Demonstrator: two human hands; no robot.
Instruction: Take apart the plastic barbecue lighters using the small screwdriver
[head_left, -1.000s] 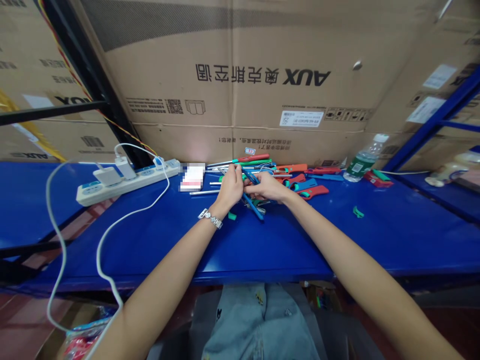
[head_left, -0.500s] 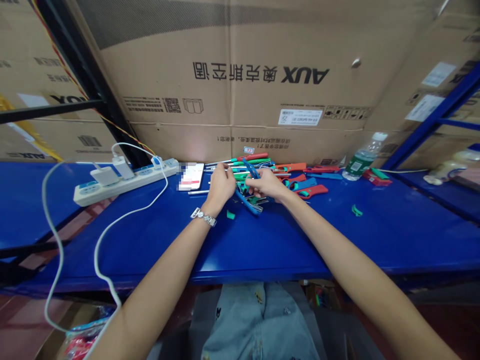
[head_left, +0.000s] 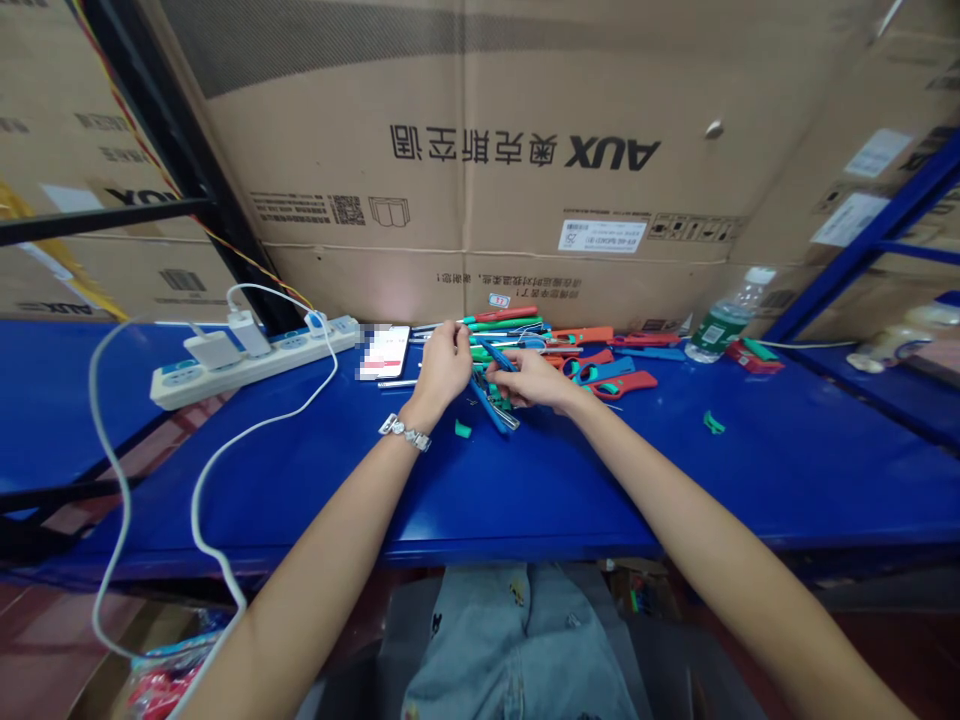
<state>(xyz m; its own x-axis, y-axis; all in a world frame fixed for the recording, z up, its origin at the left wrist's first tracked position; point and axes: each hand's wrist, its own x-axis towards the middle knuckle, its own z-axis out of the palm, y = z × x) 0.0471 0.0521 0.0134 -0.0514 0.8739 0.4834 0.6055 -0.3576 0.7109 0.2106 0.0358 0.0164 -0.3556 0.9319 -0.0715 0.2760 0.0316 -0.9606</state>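
Over the blue table, my left hand (head_left: pixel 448 362) has its fingers curled closed at the upper end of a long blue lighter casing (head_left: pixel 487 406), which slants down to the right. My right hand (head_left: pixel 534 382) pinches a second slim blue casing piece (head_left: pixel 498 356), its tip pointing up-left toward my left fingers. Behind and around both hands lies a pile of long-nosed lighters: a red lighter (head_left: pixel 628 384), a blue lighter (head_left: pixel 611 368) and an orange lighter (head_left: pixel 581 335) among them. A small green plastic piece (head_left: pixel 463 429) lies below my left hand. My fingers partly hide what they grip.
Left of the pile are a phone (head_left: pixel 388 352) and a white power strip (head_left: pixel 281 350) with a looping white cable (head_left: pixel 196 505). At right stand a water bottle (head_left: pixel 729 318), a red piece (head_left: pixel 753 356) and a green scrap (head_left: pixel 713 422). A large cardboard box (head_left: pixel 480 215) rises behind.
My right hand has shifted slightly left and down, its blue piece now leaning more toward my left hand. The left hand keeps nearly the same place.
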